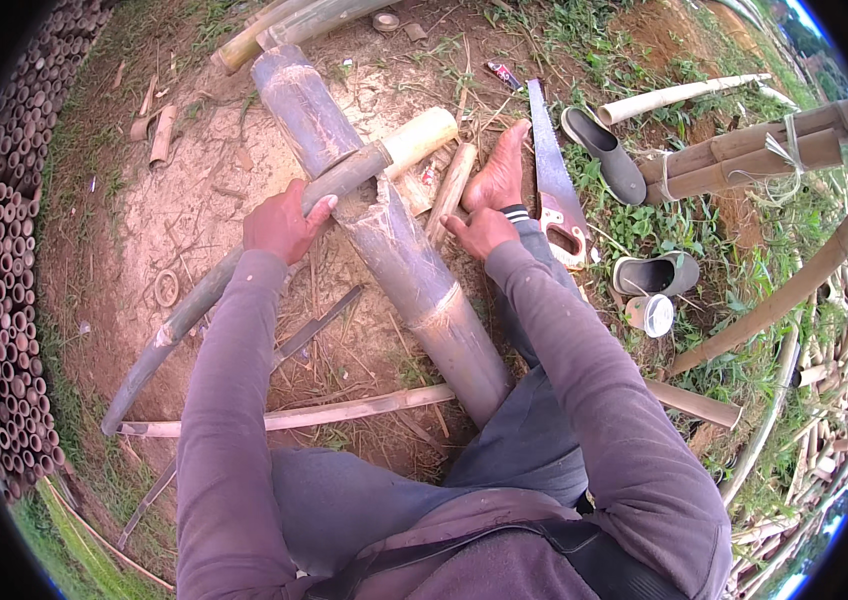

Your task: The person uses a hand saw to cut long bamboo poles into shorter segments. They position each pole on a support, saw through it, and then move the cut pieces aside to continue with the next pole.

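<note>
My left hand (284, 222) is closed around a long, slim bamboo pole (189, 312). Toward its far right the pole crosses a thick bamboo log (409, 270) at a rough notch, and a pale, peeled-looking piece (424, 140) continues from that end. The log runs diagonally from the far left down to my legs. My right hand (484, 233) rests by my right ankle with its fingers curled. Its fingertips are close to a short bamboo stick (452, 190); whether they hold anything is hidden.
A handsaw (556, 180) lies right of my bare foot (499, 175). Two dark clogs (604, 155) and a white-lidded cup (657, 315) are beyond it. A long blade (319, 325) lies below the pole. Stacked bamboo pieces (4, 300) line the left; tied poles (744, 165) stand right.
</note>
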`<state>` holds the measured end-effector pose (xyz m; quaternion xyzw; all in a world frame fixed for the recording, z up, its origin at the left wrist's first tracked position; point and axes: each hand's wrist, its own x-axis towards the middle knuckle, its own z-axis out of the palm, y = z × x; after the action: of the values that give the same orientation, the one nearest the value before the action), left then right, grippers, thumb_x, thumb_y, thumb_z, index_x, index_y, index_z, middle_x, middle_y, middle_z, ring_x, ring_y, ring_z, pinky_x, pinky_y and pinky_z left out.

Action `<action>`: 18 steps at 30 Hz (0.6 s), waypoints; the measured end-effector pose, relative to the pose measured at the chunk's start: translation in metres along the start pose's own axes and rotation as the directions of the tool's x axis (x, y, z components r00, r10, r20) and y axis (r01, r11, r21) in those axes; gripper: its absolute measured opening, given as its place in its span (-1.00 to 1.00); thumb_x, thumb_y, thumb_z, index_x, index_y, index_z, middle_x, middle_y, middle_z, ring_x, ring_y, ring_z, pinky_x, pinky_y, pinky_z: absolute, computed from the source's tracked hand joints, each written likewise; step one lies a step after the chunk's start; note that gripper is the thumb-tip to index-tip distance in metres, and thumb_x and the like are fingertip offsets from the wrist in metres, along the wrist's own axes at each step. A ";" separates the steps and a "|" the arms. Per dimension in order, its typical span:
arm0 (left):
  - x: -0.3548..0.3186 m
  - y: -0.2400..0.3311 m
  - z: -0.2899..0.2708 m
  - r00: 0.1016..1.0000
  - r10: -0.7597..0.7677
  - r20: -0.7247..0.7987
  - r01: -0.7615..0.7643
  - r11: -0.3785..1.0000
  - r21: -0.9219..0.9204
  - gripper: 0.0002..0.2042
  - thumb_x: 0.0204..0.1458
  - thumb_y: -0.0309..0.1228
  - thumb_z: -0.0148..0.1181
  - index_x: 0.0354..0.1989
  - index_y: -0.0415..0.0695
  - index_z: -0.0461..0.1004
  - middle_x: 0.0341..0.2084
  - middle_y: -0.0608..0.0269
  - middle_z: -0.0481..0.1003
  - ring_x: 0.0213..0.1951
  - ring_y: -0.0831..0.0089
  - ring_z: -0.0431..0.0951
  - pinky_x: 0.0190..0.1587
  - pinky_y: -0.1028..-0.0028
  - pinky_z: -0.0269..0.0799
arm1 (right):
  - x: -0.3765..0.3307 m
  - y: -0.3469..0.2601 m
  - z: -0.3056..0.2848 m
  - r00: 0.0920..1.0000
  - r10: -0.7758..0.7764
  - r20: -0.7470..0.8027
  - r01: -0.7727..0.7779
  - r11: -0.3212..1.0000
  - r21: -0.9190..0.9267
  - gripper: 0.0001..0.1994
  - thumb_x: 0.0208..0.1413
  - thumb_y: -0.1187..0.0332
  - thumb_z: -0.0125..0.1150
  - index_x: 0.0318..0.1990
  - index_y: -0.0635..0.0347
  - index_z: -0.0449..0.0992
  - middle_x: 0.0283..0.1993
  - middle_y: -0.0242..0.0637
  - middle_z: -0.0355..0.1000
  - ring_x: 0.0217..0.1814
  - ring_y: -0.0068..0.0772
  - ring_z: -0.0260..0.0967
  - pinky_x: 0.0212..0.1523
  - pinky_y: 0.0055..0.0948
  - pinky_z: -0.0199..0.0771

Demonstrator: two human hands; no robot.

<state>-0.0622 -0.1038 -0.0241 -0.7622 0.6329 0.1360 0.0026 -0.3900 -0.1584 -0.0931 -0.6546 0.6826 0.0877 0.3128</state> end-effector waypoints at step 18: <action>-0.031 -0.112 0.023 0.993 0.060 -0.098 -0.048 0.991 0.125 -0.28 0.04 -0.21 0.48 0.37 -0.13 0.31 0.18 -0.18 0.48 0.20 -0.17 0.48 0.19 -0.02 0.44 | -0.231 0.072 -0.011 0.983 -0.093 0.157 -0.116 0.342 0.932 -0.54 0.27 0.04 0.31 0.07 0.24 0.47 -0.28 -0.16 0.56 -0.43 -0.41 0.59 -0.49 -0.40 0.61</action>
<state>0.0363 -0.0473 -0.0590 -0.7491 0.6597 0.0581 0.0134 -0.4739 0.0390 0.0200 -0.3407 0.5824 -0.2580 0.6915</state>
